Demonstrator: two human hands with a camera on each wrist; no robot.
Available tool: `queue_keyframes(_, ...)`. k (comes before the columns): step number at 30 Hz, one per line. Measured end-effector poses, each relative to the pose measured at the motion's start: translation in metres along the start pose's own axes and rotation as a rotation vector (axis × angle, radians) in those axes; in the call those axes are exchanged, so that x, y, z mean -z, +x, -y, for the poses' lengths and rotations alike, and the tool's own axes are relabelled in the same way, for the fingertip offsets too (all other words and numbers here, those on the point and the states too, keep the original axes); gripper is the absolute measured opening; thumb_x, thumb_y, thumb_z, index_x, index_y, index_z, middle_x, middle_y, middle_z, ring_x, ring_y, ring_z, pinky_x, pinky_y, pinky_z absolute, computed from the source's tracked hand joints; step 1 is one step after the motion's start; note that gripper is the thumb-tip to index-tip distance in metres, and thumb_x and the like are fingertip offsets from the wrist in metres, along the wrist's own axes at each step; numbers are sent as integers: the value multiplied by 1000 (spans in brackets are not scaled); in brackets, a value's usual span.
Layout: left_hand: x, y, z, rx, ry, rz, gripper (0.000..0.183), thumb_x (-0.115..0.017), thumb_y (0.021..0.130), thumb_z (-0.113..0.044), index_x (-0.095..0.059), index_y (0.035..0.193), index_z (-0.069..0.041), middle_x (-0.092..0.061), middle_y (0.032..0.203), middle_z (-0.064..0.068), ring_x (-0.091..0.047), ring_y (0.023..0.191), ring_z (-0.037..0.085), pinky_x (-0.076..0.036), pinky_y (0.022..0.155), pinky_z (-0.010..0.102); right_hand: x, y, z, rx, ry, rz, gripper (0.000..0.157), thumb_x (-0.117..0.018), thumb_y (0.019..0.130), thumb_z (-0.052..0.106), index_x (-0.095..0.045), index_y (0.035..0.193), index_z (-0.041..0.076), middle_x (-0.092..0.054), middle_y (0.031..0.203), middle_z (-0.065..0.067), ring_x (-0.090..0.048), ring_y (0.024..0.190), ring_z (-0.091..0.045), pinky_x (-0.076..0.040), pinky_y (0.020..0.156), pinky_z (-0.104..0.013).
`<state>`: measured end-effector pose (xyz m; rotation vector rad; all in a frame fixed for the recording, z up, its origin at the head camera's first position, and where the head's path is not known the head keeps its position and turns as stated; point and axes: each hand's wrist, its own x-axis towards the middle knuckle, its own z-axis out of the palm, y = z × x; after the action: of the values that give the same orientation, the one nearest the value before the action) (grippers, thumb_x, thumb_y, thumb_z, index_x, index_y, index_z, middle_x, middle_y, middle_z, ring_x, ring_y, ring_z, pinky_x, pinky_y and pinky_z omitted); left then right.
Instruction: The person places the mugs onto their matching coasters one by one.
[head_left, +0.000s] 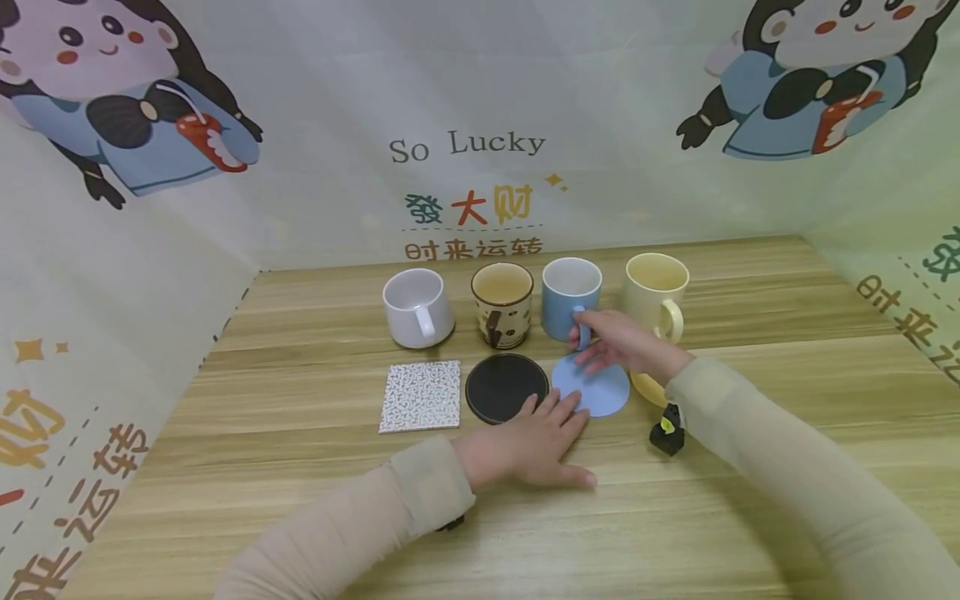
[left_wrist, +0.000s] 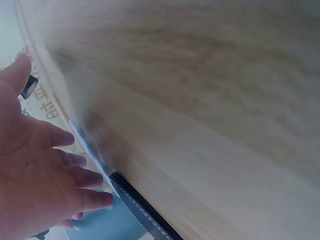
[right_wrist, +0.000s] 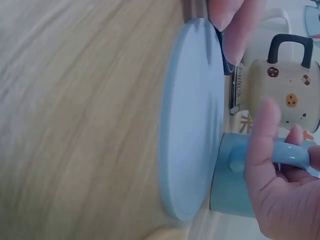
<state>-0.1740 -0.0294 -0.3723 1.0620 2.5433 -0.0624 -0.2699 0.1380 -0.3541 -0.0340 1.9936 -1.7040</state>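
A light blue mug (head_left: 558, 312) with a white inside stands upright in the back row. My right hand (head_left: 618, 340) holds it by the handle (right_wrist: 292, 154), fingers hooked through the loop. Just in front of that mug lies a round blue coaster (head_left: 607, 392). Spread and straight-fingered, my left hand (head_left: 542, 446) lies low at the near edge of the blue coaster and the round black coaster (head_left: 504, 385). In the left wrist view its fingertips (left_wrist: 97, 199) are close to the coaster edges; whether they touch cannot be told.
Other mugs stand in the row: white (head_left: 412, 312), patterned beige (head_left: 501, 308) and pale yellow (head_left: 651, 287). A speckled square coaster (head_left: 420, 396) lies at left. My right forearm partly hides a yellow coaster (head_left: 647, 388). A printed cloth (head_left: 480, 92) encloses the wooden table (head_left: 300, 400).
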Motion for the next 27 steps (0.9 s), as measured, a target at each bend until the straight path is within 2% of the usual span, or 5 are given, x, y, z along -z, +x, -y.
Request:
queue_keyframes(6, -3, 1, -2, 6, 14, 6, 84, -41, 85, -64, -18, 147, -13, -8, 154, 8, -6, 140, 28, -12, 111, 49, -5, 4, -2, -16, 7, -38, 35, -27, 97, 30, -45, 78, 6, -51, 79, -4, -55, 58, -13, -52, 53, -28)
queue_keyframes(12, -1, 0, -3, 19, 35, -5, 83, -42, 85, -64, -20, 147, -13, -12, 153, 7, -10, 140, 27, -14, 111, 48, -9, 5, -1, -37, 23, -68, 38, -26, 96, 30, -41, 69, 10, -50, 72, -3, -54, 57, -13, -52, 53, -30)
queue_keyframes(19, -3, 2, -3, 14, 116, -29, 81, -41, 85, -64, -23, 146, -15, -16, 152, 7, -15, 139, 27, -17, 110, 48, -14, 3, 1, -61, 127, -122, 37, -28, 98, 31, -41, 70, 11, -44, 65, 2, -39, 50, -6, -38, 48, -18)
queue_keyframes(23, -2, 3, -2, 16, 115, -37, 79, -42, 85, -64, -25, 145, -15, -17, 152, 6, -17, 139, 27, -19, 110, 48, -13, -1, 2, -40, 151, -87, 34, -27, 100, 29, -41, 75, 11, -43, 64, 4, -37, 51, -4, -35, 49, -17)
queue_keyframes(27, 0, 3, -3, 18, 80, -36, 80, -43, 85, -64, -27, 145, -14, -19, 151, 7, -18, 138, 28, -20, 110, 47, -11, -4, 4, -38, 225, -41, 34, -28, 101, 27, -41, 74, 12, -41, 63, 6, -37, 54, -5, -37, 55, -18)
